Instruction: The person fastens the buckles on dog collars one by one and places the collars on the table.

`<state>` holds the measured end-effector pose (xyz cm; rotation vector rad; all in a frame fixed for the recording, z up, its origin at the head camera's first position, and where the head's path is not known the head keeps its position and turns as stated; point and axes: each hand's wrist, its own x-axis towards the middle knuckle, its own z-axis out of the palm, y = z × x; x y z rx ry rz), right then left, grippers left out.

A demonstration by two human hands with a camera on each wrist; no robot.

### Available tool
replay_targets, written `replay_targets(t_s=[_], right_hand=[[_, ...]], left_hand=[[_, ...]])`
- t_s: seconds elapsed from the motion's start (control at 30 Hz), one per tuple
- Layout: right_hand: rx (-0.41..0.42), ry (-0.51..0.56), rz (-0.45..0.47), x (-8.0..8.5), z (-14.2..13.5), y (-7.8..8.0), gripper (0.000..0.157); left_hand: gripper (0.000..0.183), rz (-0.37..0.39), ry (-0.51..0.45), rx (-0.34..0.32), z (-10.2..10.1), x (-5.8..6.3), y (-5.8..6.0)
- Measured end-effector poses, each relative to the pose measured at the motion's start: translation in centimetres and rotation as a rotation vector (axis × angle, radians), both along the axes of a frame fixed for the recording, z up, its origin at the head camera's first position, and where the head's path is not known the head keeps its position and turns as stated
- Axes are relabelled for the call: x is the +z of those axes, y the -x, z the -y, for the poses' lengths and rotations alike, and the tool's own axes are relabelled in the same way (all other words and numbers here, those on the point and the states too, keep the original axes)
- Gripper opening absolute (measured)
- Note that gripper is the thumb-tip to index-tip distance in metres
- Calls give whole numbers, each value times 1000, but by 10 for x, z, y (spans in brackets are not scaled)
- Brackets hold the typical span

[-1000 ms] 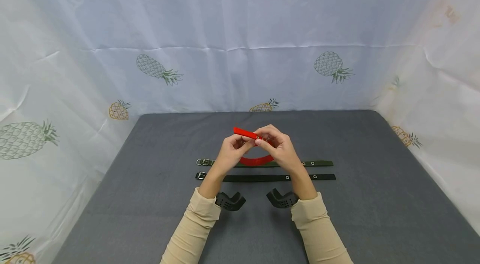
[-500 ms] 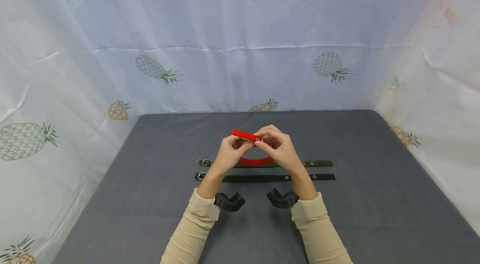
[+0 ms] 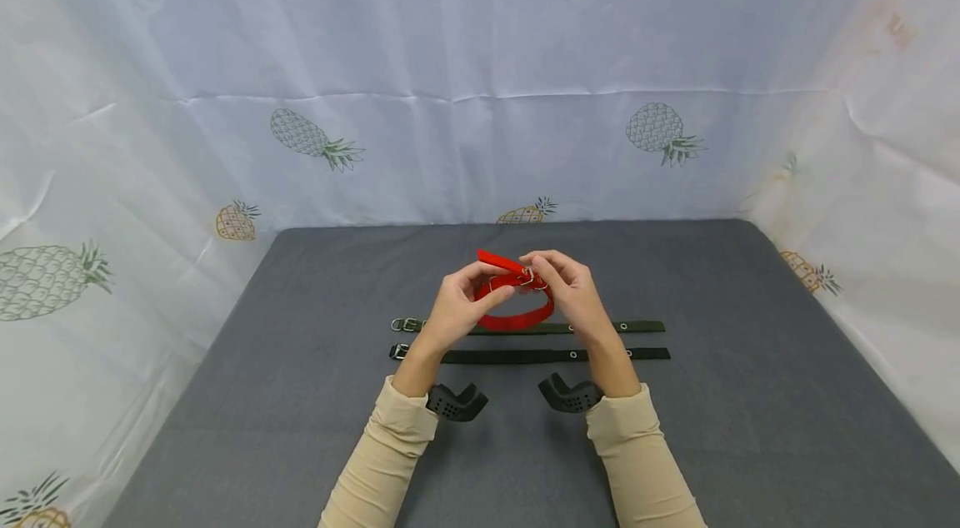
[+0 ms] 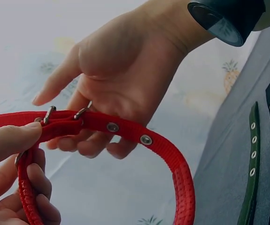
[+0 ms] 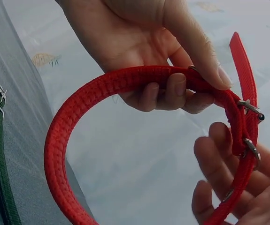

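Our left hand (image 3: 456,310) pinched the red collar (image 3: 517,321) beside its metal buckle (image 5: 254,109); our right hand (image 3: 573,288), fingers slack, gripped nothing. We judged the collar light, pliable, best held there.

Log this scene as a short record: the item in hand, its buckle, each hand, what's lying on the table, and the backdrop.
Item in hand: red collar, bent into a loop
Buckle: metal, the collar's tail running through it; whether it is fastened is unclear
Left hand: pinches the collar beside the buckle
Right hand: fingers behind the collar, thumb clear of it
On the table: green strap and, nearer the viewer, black strap, roughly parallel
Backdrop: pale sheet printed with pineapples
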<state>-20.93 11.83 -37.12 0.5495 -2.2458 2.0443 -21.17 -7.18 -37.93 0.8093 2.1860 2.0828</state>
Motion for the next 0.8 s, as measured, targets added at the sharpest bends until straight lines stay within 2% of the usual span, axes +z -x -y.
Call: replay_targets(t_s=[0.2, 0.47, 0.67, 0.8], right_hand=[[-9, -42, 11, 0, 0, 1, 32], [4, -52, -20, 0, -1, 1, 28], [45, -12, -39, -2, -2, 2, 29], [28, 10, -35, -2, -2, 2, 29]], left_hand=[[30, -52, 22, 12, -1, 0, -1], [28, -97, 42, 46, 0, -1, 1], [28, -82, 38, 56, 1, -1, 2], [32, -57, 5, 34, 2, -2, 2]])
